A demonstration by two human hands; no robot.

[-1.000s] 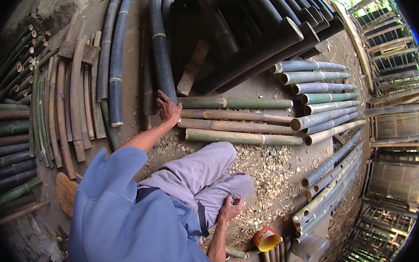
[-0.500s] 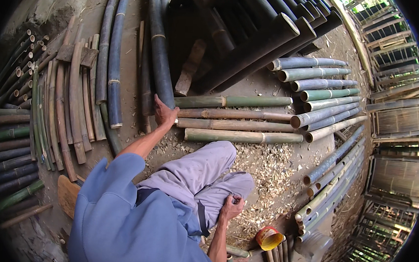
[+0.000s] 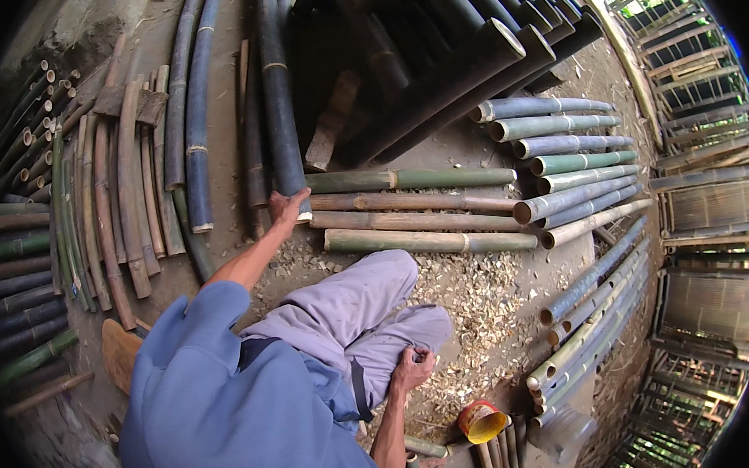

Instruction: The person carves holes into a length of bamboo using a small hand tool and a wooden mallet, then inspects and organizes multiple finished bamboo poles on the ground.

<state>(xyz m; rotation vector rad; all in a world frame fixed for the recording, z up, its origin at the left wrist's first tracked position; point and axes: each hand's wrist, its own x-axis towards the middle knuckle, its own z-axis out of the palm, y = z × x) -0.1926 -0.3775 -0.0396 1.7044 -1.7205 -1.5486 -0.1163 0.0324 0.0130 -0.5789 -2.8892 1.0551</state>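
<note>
In the head view, the dark bamboo pole (image 3: 274, 82) is long and blue-grey, ringed pale at its joints, its near end just left of the green pole (image 3: 455, 178). My left grip (image 3: 287, 208) closes on that end. My right grip (image 3: 413, 369) rests curled against my trousers (image 3: 390, 331); whether it holds anything, I cannot tell. Pale chips (image 3: 480, 326) litter the brown floor (image 3: 232, 36); a slatted wall (image 3: 709, 211) stands at right.

Head-worn, one wide fisheye faces steeply down over the blue sweatshirt (image 3: 211, 387), close below, and reaches (straight edges bowing toward its rim) the slatted bamboo wall (image 3: 703, 211) far right.
</note>
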